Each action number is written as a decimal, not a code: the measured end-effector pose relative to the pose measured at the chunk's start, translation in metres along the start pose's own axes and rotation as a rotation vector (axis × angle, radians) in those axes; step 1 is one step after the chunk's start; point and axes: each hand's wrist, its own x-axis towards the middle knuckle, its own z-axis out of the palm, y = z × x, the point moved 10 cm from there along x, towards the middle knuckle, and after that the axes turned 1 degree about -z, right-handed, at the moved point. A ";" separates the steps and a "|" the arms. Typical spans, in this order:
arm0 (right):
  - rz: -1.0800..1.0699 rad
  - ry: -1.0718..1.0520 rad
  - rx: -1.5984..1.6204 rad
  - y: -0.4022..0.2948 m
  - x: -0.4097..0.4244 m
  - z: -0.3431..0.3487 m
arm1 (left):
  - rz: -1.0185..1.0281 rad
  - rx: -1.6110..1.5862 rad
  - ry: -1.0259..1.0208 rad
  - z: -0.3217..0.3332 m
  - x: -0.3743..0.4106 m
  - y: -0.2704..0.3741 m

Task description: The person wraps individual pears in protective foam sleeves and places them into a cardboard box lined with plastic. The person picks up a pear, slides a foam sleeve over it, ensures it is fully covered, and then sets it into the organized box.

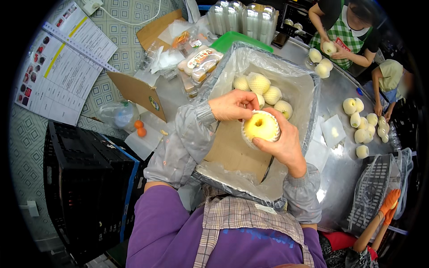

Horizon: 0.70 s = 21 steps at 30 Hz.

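Observation:
A pale yellow fruit (pixel 259 126), perhaps an apple or a pear, sits in a white foam net with its hollowed end facing up. My right hand (pixel 285 142) grips it from the right and below. At its upper left edge, my left hand (pixel 234 105) pinches the foam net between finger and thumb. Both hands are above a grey crate (pixel 315 97) lined with clear plastic. Several net-wrapped fruits (pixel 258 83) lie at the far end of the crate, partly hidden by my hands. Brown cardboard (pixel 234 147) covers its near bottom.
Packed fruit trays (pixel 201 63), a green tray (pixel 241 42) and clear clamshell boxes (pixel 241 16) stand beyond the crate. Black crates (pixel 90 187) are at left. More wrapped fruits (pixel 363 129) lie on the metal table (pixel 338 174) at right, where other people work.

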 end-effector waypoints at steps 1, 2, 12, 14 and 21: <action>0.011 -0.016 0.024 0.002 0.000 0.000 | 0.003 -0.005 0.000 0.000 0.001 0.000; 0.023 -0.031 0.047 0.003 0.000 0.000 | 0.006 -0.011 -0.001 0.000 0.001 0.001; 0.038 -0.071 0.161 0.005 0.001 0.002 | 0.013 -0.055 0.014 0.001 -0.005 0.010; 0.030 -0.066 0.140 0.004 0.001 0.001 | 0.018 -0.049 0.018 0.001 -0.006 0.013; -0.013 -0.013 0.034 -0.001 0.003 -0.001 | 0.078 0.056 0.060 0.003 -0.006 0.024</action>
